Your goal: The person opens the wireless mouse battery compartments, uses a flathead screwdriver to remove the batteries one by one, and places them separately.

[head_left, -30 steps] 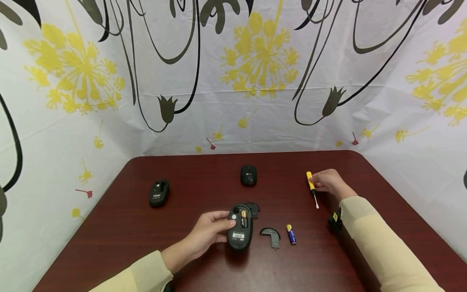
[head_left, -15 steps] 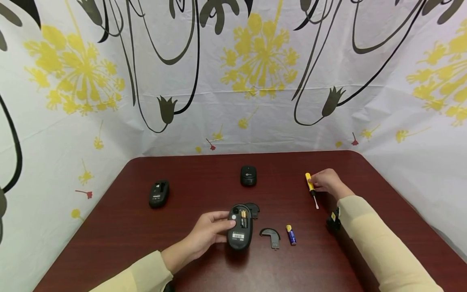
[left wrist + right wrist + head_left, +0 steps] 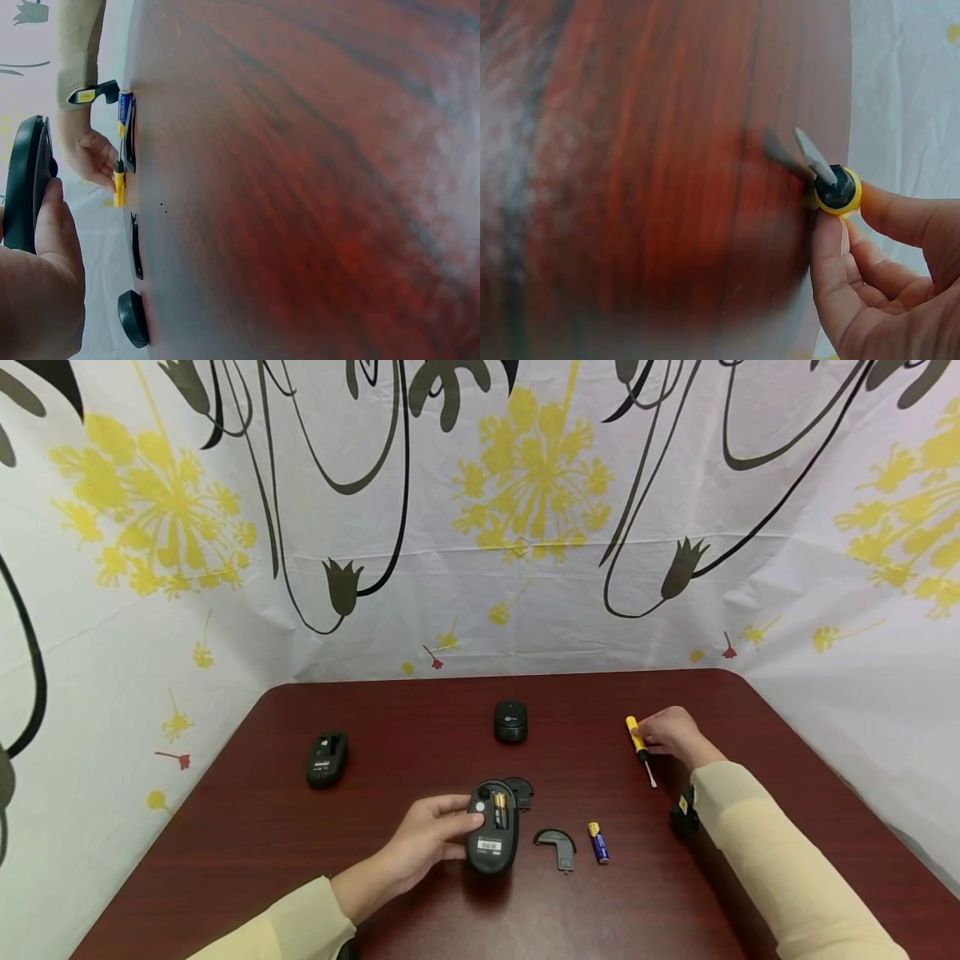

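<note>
My left hand [image 3: 422, 839] grips a black computer mouse [image 3: 492, 847] above the table, underside facing me. Its battery bay is uncovered and a battery [image 3: 500, 802] shows inside. In the left wrist view the mouse [image 3: 26, 184] appears edge-on, thumb along its side. Over at the right my right hand [image 3: 675, 732] pinches the yellow handle of a screwdriver [image 3: 637, 735] between thumb and fingers, its tip toward me. The right wrist view shows the screwdriver's blade [image 3: 814, 156] end-on, close over the table top. Between the hands lie a grey battery cover [image 3: 558, 847] and a blue-and-yellow battery [image 3: 597, 842].
A second cover [image 3: 519, 791] lies partly behind the held mouse. One black mouse [image 3: 512, 721] stands at the back middle, and another mouse [image 3: 327, 759] lies underside up at the left. A patterned cloth [image 3: 480, 527] hangs behind the dark red table [image 3: 420, 718].
My right hand has shifted very slightly left with the screwdriver. The left hand and its mouse have stayed almost still.
</note>
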Demonstrator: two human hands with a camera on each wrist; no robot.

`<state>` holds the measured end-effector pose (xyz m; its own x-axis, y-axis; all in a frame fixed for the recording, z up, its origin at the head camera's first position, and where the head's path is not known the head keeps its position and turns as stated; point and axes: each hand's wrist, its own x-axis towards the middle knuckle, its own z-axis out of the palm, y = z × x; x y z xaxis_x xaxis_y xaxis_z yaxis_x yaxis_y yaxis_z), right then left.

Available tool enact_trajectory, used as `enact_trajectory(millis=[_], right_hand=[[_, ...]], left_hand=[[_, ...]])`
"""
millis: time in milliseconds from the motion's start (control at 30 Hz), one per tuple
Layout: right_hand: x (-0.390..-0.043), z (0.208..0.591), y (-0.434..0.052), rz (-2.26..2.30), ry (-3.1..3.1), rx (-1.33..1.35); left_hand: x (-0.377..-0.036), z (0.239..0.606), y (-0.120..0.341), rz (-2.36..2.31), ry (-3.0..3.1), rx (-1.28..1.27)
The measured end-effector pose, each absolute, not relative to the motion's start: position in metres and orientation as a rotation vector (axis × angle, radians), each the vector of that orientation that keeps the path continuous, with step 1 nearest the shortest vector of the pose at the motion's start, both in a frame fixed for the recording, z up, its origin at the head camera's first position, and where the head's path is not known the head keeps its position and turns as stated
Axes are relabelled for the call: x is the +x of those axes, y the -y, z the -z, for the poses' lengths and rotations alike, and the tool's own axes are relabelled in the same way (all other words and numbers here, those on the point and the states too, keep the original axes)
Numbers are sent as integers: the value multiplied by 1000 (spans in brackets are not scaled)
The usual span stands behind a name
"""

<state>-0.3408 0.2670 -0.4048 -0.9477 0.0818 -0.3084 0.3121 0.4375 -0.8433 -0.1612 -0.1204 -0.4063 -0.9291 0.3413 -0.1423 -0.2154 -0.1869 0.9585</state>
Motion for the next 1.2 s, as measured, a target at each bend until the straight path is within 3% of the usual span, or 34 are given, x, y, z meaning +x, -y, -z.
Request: enact_trajectory(millis=[1200], right_hand=[[-336,403,-270,1597,-2475,400]], left_hand=[[-161,408,121,-2168,-1719,170]])
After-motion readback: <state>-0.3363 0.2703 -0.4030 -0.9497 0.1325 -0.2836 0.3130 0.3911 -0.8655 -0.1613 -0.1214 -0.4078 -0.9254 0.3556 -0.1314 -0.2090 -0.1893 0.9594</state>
